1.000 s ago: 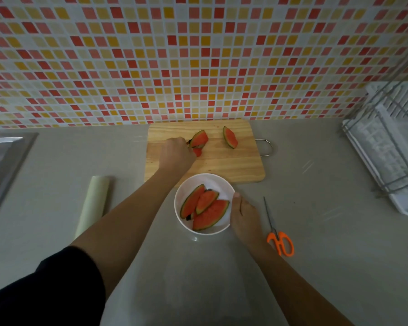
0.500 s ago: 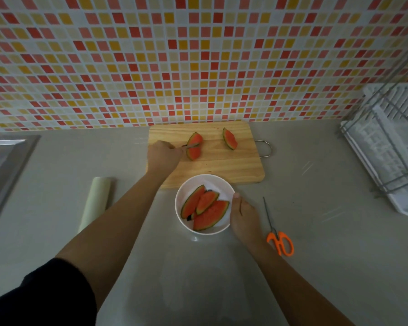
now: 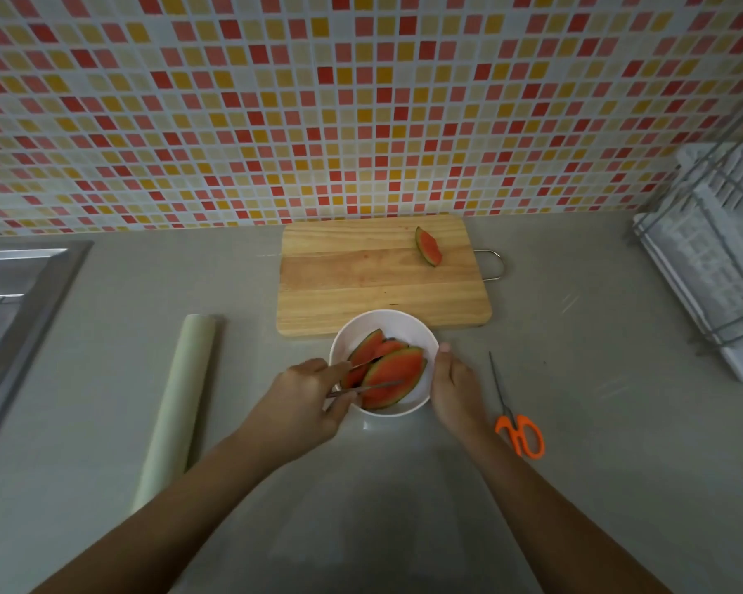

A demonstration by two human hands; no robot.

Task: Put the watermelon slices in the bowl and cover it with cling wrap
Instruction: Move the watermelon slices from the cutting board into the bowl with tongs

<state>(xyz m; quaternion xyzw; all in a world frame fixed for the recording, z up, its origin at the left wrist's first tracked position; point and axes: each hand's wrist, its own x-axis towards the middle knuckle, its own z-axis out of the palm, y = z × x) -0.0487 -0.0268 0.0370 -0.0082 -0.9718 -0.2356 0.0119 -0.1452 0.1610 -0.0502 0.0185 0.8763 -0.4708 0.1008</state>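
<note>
My left hand [image 3: 305, 400] grips a thin metal utensil [image 3: 374, 385], tips over the watermelon slices [image 3: 393, 373] in the white bowl [image 3: 387, 321]. My right hand [image 3: 453, 385] holds the bowl's right side. One slice [image 3: 428, 246] lies on the cutting board [image 3: 382, 293]. The cling wrap roll [image 3: 177, 405] lies to the left.

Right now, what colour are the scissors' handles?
Orange. The scissors show best in the head view.

Head cam, single wide-angle view.
Faces forward and down, near above the grey countertop [image 3: 575, 486]; red-and-yellow mosaic tile wall [image 3: 361, 100] fills the top.
</note>
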